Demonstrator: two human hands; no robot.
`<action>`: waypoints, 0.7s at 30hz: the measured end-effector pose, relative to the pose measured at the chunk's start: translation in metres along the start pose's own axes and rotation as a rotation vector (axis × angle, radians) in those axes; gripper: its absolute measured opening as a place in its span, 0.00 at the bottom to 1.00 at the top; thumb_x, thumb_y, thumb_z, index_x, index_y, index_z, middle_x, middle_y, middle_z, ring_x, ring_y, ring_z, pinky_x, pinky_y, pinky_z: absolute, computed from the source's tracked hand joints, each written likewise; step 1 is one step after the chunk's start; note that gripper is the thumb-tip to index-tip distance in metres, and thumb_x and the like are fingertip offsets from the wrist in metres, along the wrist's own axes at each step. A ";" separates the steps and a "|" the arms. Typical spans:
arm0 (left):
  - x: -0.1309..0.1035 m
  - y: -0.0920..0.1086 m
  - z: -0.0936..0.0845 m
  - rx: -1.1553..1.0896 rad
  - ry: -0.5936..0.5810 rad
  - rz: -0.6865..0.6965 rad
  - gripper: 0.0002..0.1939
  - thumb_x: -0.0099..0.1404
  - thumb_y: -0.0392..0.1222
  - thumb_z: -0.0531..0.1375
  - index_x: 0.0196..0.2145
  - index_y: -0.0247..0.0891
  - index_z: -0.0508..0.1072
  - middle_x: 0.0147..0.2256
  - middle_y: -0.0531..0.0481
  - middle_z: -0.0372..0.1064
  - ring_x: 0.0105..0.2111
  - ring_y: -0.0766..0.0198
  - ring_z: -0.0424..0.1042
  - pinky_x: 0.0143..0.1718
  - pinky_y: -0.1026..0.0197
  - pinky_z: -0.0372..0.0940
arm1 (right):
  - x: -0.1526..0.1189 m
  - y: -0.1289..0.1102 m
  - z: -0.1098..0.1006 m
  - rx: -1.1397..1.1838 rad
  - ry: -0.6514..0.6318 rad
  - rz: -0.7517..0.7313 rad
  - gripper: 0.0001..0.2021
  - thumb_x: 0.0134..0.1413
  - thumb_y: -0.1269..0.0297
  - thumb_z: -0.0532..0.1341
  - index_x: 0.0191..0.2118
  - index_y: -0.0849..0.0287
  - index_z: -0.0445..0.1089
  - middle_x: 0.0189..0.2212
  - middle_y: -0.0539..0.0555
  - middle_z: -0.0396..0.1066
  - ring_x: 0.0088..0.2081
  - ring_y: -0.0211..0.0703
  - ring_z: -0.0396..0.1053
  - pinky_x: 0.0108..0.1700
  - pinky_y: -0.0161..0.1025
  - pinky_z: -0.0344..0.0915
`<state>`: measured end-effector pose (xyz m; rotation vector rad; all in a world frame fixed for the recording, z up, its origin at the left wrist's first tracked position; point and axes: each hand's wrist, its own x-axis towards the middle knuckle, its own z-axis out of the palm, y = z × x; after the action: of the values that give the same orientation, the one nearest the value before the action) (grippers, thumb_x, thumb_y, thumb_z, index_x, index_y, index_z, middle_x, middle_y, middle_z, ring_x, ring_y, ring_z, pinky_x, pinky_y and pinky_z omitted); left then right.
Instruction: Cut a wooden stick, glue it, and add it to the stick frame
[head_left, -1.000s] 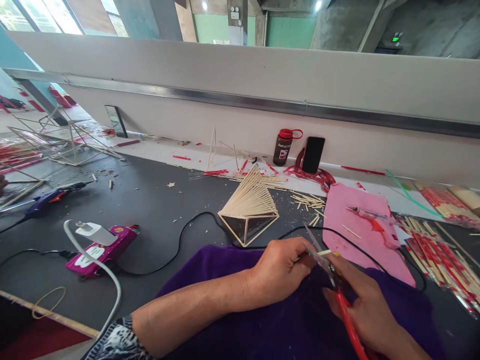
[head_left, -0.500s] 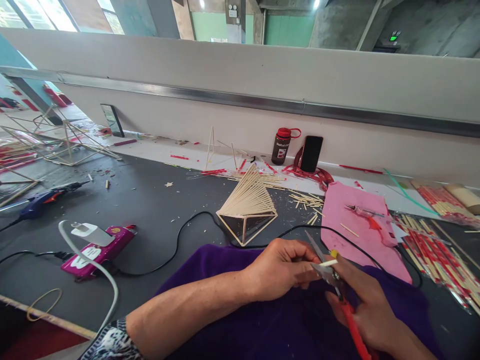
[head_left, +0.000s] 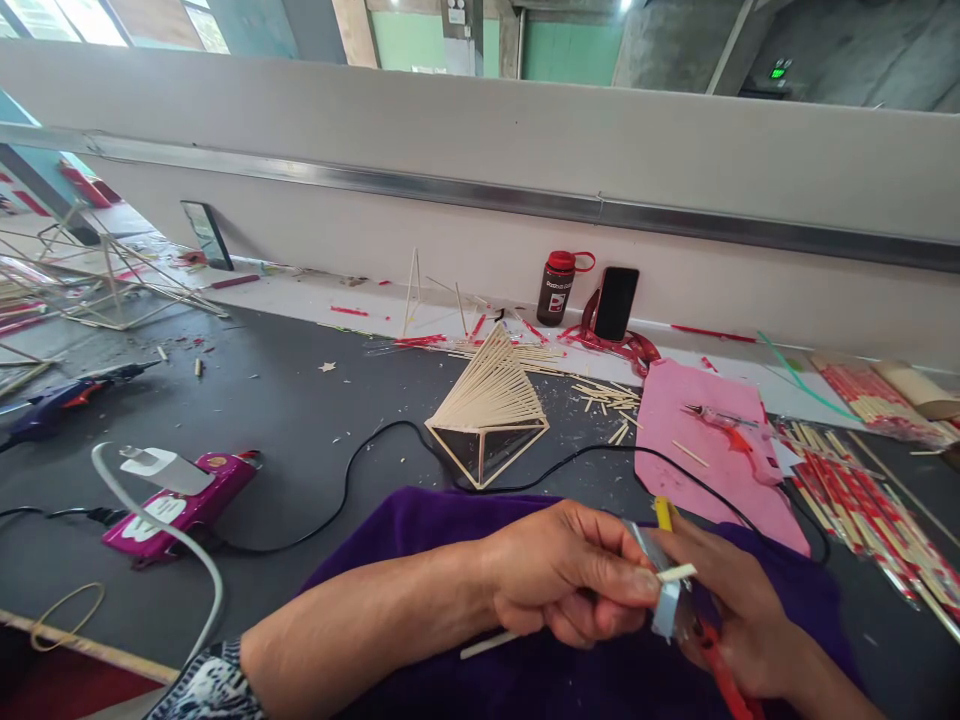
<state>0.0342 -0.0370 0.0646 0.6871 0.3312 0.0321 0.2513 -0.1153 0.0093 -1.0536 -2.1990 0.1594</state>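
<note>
My left hand (head_left: 574, 572) pinches a thin pale wooden stick (head_left: 679, 573), whose short end sticks out past the fingertips. Below that hand a length of pale stick (head_left: 487, 645) shows; whether it is the same piece is hidden. My right hand (head_left: 739, 600) is closed around red-handled scissors (head_left: 716, 665). Their metal blades lie against the stick close to my left fingertips. A yellow part (head_left: 663, 513) pokes up by the right hand. Beyond my hands, a fan-shaped model of glued sticks (head_left: 491, 400) stands on the dark table.
A pink cloth (head_left: 697, 420) bears a pink glue gun (head_left: 739, 440). Bundled sticks (head_left: 855, 490) lie to the right. A black cable (head_left: 555, 468) crosses behind my hands. Leftward are a purple power strip (head_left: 180, 510) and a blue glue gun (head_left: 67, 395). A bottle (head_left: 555, 290) and phone (head_left: 616, 303) stand behind.
My left hand has turned and lowered slightly, and the stick now points up to the right. The scissors have tilted, with their blades turned differently. The whole view has shifted slightly.
</note>
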 end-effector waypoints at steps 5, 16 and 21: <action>0.004 0.001 -0.007 0.099 0.097 0.065 0.10 0.54 0.42 0.65 0.26 0.34 0.69 0.16 0.56 0.63 0.10 0.78 0.46 0.10 0.70 0.37 | 0.001 0.004 0.005 -0.019 0.033 0.053 0.28 0.48 0.74 0.56 0.57 0.53 0.60 0.33 0.52 0.72 0.35 0.45 0.73 0.35 0.36 0.69; 0.011 -0.002 -0.015 0.954 0.564 0.689 0.08 0.56 0.28 0.54 0.29 0.34 0.72 0.24 0.55 0.64 0.24 0.71 0.61 0.28 0.69 0.57 | 0.003 0.001 0.019 -0.080 0.070 0.294 0.32 0.44 0.75 0.57 0.59 0.52 0.59 0.38 0.52 0.73 0.38 0.45 0.73 0.33 0.33 0.69; 0.008 0.000 -0.015 0.835 0.481 0.600 0.06 0.54 0.29 0.56 0.27 0.34 0.72 0.22 0.56 0.62 0.23 0.72 0.59 0.25 0.69 0.54 | -0.001 0.002 0.018 -0.061 0.073 0.283 0.32 0.45 0.76 0.57 0.58 0.51 0.59 0.38 0.52 0.72 0.31 0.40 0.71 0.30 0.32 0.68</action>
<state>0.0372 -0.0267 0.0514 1.5984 0.5969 0.6688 0.2418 -0.1113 -0.0052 -1.3806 -1.9930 0.1770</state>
